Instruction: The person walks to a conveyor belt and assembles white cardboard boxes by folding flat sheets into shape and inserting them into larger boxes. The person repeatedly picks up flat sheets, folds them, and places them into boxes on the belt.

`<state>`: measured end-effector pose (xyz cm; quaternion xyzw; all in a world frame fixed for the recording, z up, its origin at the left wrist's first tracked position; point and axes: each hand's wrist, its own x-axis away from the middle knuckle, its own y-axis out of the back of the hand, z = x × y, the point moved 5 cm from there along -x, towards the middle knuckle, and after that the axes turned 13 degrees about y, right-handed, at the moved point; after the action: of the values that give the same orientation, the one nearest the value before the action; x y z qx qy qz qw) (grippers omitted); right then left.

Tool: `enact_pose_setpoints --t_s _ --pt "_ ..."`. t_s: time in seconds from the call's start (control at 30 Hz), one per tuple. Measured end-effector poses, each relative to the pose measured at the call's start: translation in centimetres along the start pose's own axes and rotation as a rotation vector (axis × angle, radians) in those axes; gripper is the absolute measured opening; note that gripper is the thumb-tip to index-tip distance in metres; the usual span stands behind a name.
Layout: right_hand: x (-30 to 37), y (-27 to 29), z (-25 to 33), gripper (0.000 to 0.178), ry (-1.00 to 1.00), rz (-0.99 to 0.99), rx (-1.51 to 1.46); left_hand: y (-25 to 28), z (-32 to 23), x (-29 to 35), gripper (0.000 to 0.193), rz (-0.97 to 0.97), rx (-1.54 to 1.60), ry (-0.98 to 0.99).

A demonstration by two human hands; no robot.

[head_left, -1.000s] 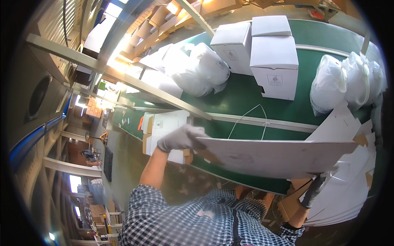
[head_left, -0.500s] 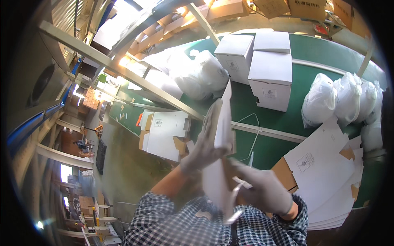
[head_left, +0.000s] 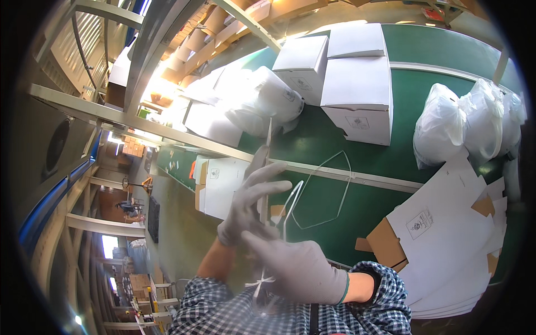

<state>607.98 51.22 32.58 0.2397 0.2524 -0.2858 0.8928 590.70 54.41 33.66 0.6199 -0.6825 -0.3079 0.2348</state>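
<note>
A flat white carton stands nearly edge-on in front of me. My left hand, in a grey glove, grips it with the fingers reaching round its face. My right hand, gloved too, lies close on the carton's near right side. Its fingers are bent in and partly smeared, so what they hold is hidden. A thin white strap rises in a bent loop beside the right hand. Below the fingers hangs a white strap knot, against the blurred lower part of the carton.
A larger strap loop lies on the green table. White boxes stand behind, with filled white bags at the right and more bags at left. Stacked flat cartons lie at my right. A metal rail crosses the left.
The carton has turned nearly edge-on and shifted left with my left hand. My right hand has moved left and in toward it. My view has shifted slightly.
</note>
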Motion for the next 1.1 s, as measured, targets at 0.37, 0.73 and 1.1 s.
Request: enact_pose_setpoints --t_s 0.37,0.73,1.1 --pt "-0.7 3.0 -8.2 0.109 -0.123 -0.499 -0.315 0.1 1.9 -0.7 0.09 -0.534 0.979 0.273" --pt "-3.8 2.6 -3.5 0.106 0.105 -0.44 0.545 0.8 -6.2 3.7 0.062 -0.652 0.185 -0.138" --pt "11.7 7.0 3.5 0.067 -0.433 -0.728 1.21 8.0 -3.6 -0.5 0.092 0.572 0.346 -0.468"
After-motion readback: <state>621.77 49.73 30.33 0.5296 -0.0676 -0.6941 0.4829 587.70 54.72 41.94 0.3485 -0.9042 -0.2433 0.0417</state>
